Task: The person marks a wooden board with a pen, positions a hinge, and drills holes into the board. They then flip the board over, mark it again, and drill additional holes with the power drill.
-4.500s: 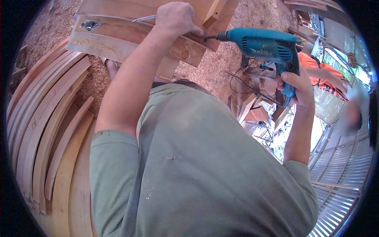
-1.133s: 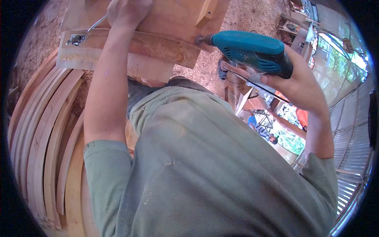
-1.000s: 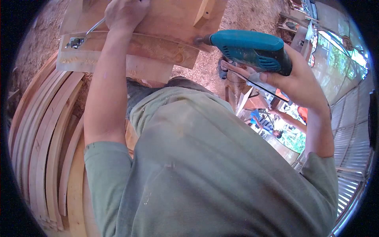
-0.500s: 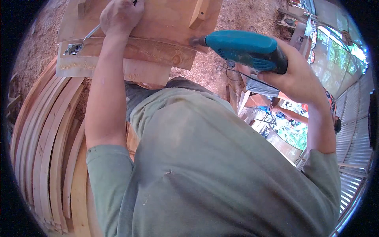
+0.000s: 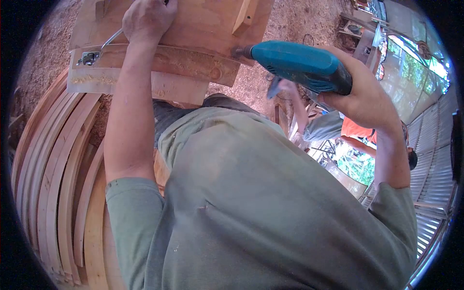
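Sawdust lies past the board's right edge. Right hand grips the rigid, probably heavy drill's rear; left hand's hold is unclear.

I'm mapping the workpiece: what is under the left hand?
The wooden panel shows around the left hand, with a thin rod reaching that hand; whatever its palm covers is hidden.

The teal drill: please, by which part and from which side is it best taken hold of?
By the dark rear end of the drill, from the person's right, where the right hand wraps it. The long drill narrows leftward to the chuck at the wooden board, so this end should keep fingers clear.
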